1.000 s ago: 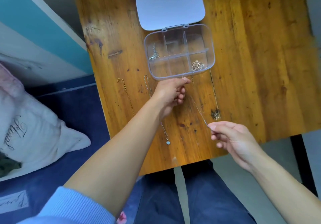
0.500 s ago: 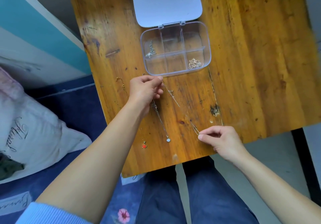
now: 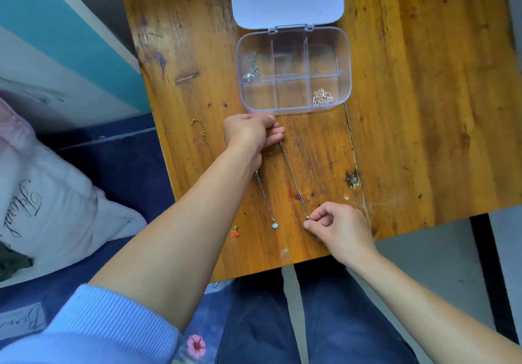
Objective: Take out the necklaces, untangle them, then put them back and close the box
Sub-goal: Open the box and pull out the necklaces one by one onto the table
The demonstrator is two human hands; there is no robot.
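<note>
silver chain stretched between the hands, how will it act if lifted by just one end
The silver chain looks very thin and fine-linked, so it would probably hang limp and swing rather than hold a shape. It likely weighs almost nothing. The left hand and right hand pinch its ends to lay it straight; let go, it could easily bunch or snag the chain with the pale pendant beside it.

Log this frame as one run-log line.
stage: untangling | left hand: pinching silver chain top end | right hand: pinching its bottom end | chain: stretched straight over table | box: open
</note>
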